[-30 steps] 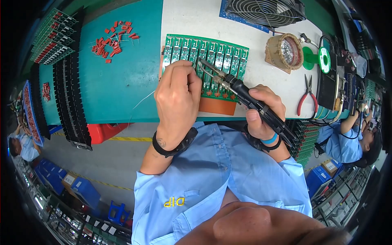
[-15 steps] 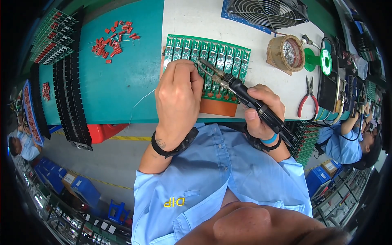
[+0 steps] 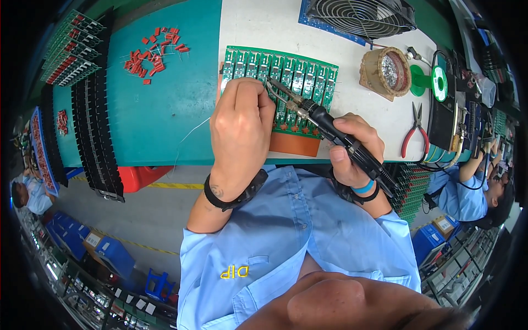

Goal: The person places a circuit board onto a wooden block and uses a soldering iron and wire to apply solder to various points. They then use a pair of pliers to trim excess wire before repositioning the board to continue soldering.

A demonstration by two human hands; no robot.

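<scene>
A green circuit board panel (image 3: 297, 82), split into several narrow strips, lies in front of me on an orange-brown base (image 3: 297, 144). My right hand (image 3: 357, 144) is wrapped round the black handle of a soldering iron (image 3: 330, 127). The iron slants up to the left, and its metal tip end meets the panel's upper middle. Close beside that tip, my left hand (image 3: 240, 124) is pinched over the panel's left part. From under it a thin solder wire (image 3: 191, 133) trails left across the green mat. The fingertips and the exact contact spot are hidden.
Loose red components (image 3: 151, 60) lie on the green mat (image 3: 143, 121). At right are a round tan pot (image 3: 388, 72) with silvery contents, a green solder spool (image 3: 438, 83) and red-handled pliers (image 3: 416, 132). A fan (image 3: 363, 14) stands at the back; black racks (image 3: 94, 126) line the left.
</scene>
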